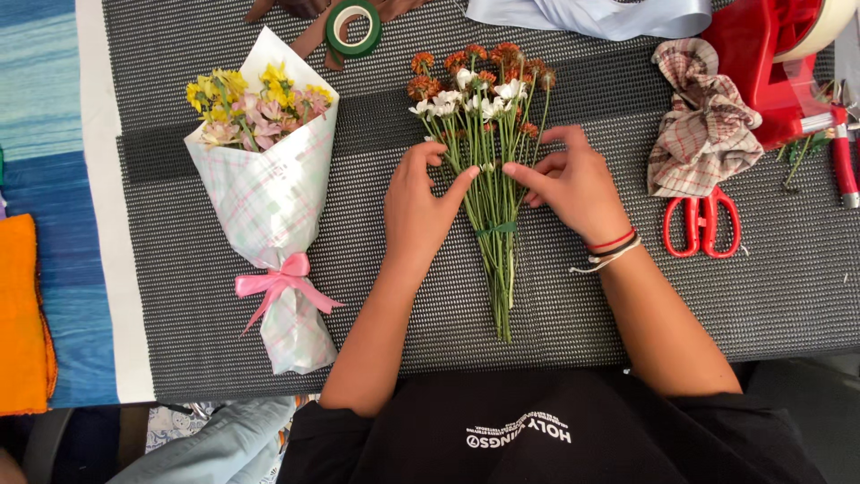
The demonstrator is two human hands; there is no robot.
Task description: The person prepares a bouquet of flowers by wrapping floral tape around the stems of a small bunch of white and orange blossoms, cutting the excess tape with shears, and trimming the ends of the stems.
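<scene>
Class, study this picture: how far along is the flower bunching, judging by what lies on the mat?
Done: a wrapped bouquet with pink bow lies finished. In hand: left hand and right hand rest on a green-tied loose bunch. Left: that bunch has no wrap or bow.

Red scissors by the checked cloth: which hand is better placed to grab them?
Right, probably. The red scissors lie just beyond the right hand, on its side of the flower bunch. The left hand would have to cross over the stems.
</scene>
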